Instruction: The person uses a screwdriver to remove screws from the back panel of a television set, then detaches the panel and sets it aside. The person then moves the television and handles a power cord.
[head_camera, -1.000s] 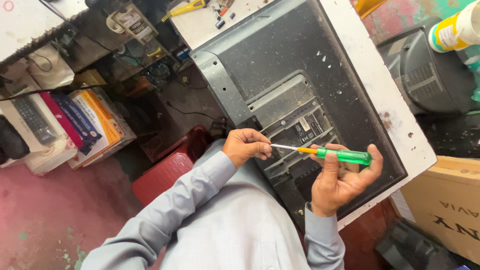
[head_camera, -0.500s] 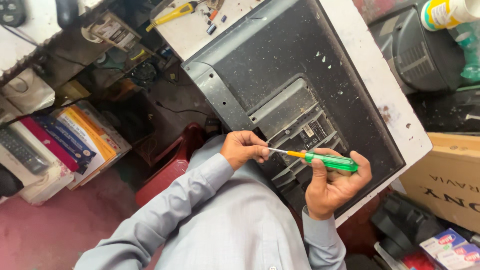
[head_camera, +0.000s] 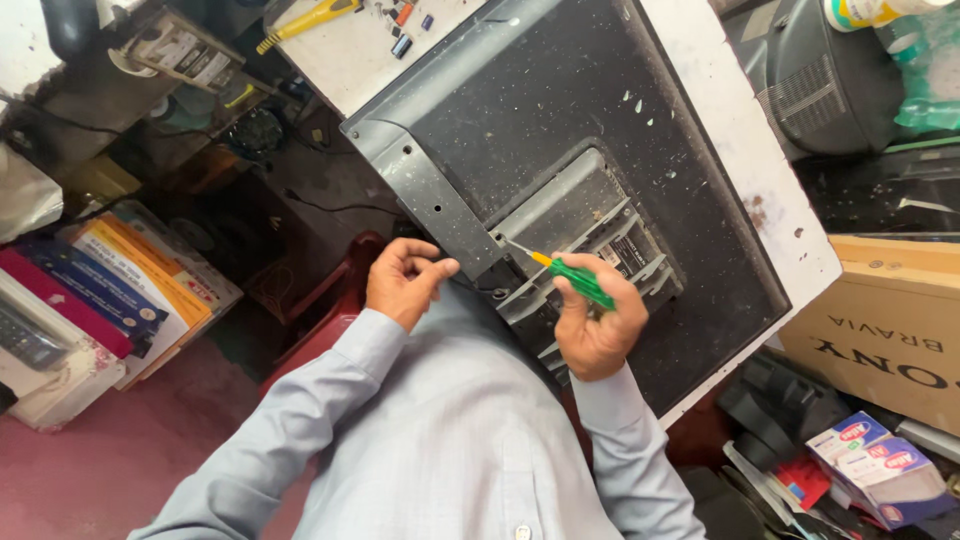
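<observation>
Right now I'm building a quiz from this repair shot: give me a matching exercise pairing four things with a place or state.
1. right hand
2. left hand
3. yellow tool
4. cardboard box

A. on the white table, top of view
B. loosely curled, holding nothing I can see
C. right of the television back
D. gripping the green screwdriver

Pairs: 1-D, 2-B, 3-A, 4-C

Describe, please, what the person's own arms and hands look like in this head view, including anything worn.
Both arms wear long sleeves of a light grey-blue button-up shirt, with cuffs reaching the wrists and creased fabric. The left hand and right hand are bare: no gloves, and no rings or watch that can be seen. A pale shirt button shows at the bottom edge.
</observation>
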